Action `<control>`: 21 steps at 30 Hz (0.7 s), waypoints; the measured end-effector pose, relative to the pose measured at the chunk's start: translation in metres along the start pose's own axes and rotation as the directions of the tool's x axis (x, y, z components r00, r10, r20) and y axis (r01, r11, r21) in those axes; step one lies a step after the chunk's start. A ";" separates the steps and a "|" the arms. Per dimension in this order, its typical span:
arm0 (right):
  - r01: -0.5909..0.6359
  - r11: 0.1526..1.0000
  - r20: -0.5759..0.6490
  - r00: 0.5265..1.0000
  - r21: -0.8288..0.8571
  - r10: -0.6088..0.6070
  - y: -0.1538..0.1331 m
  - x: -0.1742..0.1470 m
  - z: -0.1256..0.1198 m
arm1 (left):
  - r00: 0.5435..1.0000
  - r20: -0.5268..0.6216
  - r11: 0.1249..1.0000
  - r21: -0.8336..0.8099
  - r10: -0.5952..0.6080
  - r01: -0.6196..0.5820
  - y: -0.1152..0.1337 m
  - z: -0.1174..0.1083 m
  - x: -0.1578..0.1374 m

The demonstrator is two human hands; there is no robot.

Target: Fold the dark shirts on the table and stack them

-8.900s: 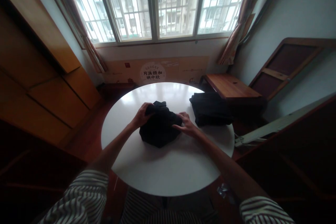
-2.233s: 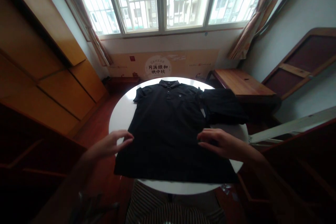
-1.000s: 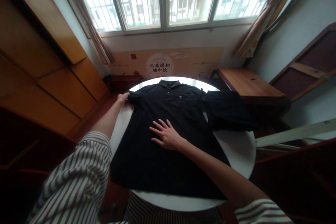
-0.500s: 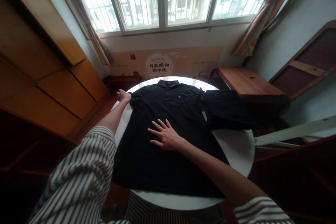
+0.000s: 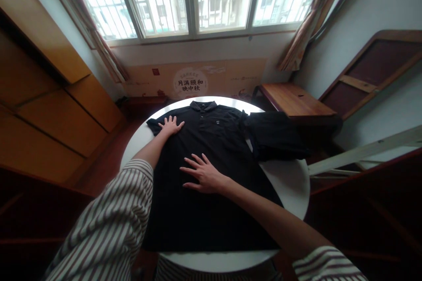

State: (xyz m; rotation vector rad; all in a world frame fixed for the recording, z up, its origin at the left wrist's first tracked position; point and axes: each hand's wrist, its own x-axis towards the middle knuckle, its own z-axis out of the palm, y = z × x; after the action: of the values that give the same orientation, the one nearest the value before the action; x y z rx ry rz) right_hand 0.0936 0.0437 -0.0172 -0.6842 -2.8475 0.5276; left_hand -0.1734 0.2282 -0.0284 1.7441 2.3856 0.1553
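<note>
A black polo shirt (image 5: 211, 210) lies spread face up on a round white table (image 5: 296, 189), its collar at the far edge and its hem overlapping the near edge. My left hand (image 5: 170, 126) rests with spread fingers on the shirt near the left sleeve. On the middle of the shirt front, my right hand (image 5: 206, 175) lies flat, fingers apart. Neither hand grips the cloth. Beside the shirt's right sleeve sits a folded stack of black cloth (image 5: 277, 134), partly over the table's right edge.
Behind the table stand a low wooden desk (image 5: 296, 100) on the right and a wall with a printed banner (image 5: 231, 74) under the barred windows. Wooden cabinets (image 5: 62, 123) are on the left. A pale beam (image 5: 362, 151) runs close by the table's right side.
My left hand has let go of the sleeve end and moved right onto the shirt, fingers now spread. The sleeve lies out flat on the left. My right hand stays on the shirt front.
</note>
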 end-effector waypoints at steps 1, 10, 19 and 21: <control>-0.022 1.000 -0.024 0.999 0.020 0.022 0.002 0.001 -0.006 | 1.000 -0.001 1.000 0.004 -0.002 0.002 -0.001 0.000 0.002; -0.404 0.885 -0.220 0.865 0.231 0.452 0.117 0.061 -0.119 | 0.998 -0.057 1.000 -0.012 0.014 -0.014 -0.002 0.006 0.001; -0.647 0.617 -0.230 0.584 0.448 0.779 0.242 0.143 -0.146 | 0.991 -0.121 0.998 -0.004 0.063 -0.064 -0.002 0.014 -0.004; -0.669 0.567 -0.198 0.547 0.481 0.813 0.257 0.153 -0.143 | 0.988 -0.133 0.997 -0.009 0.076 -0.078 -0.003 0.016 -0.003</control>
State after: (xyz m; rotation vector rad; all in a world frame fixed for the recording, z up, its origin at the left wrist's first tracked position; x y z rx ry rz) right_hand 0.0981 0.3716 0.0299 -1.7301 -1.8556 0.8535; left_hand -0.1718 0.2246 -0.0444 1.8762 2.4012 0.3072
